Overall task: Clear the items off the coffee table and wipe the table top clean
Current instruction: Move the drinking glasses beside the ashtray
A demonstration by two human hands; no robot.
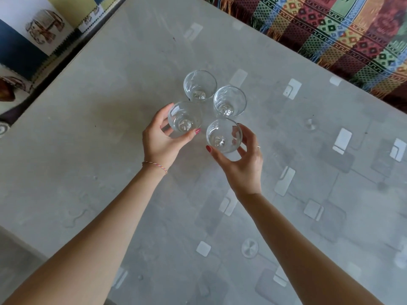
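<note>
Several clear drinking glasses stand close together near the middle of the grey coffee table [92, 133]. My left hand [160, 144] wraps around the near left glass [184, 117], thumb and fingers on its sides. My right hand [242, 164] grips the near right glass [223, 135] the same way. Two more glasses stand just beyond them, untouched: a far left glass [199, 85] and a far right glass [229, 101]. All look empty.
The table top has a transparent part on the right showing a patterned grey floor [341, 155] beneath. A colourful woven throw [330, 29] lies beyond the far edge. A patterned rug [33, 36] shows at the upper left. A water smear [74, 216] marks the near left surface.
</note>
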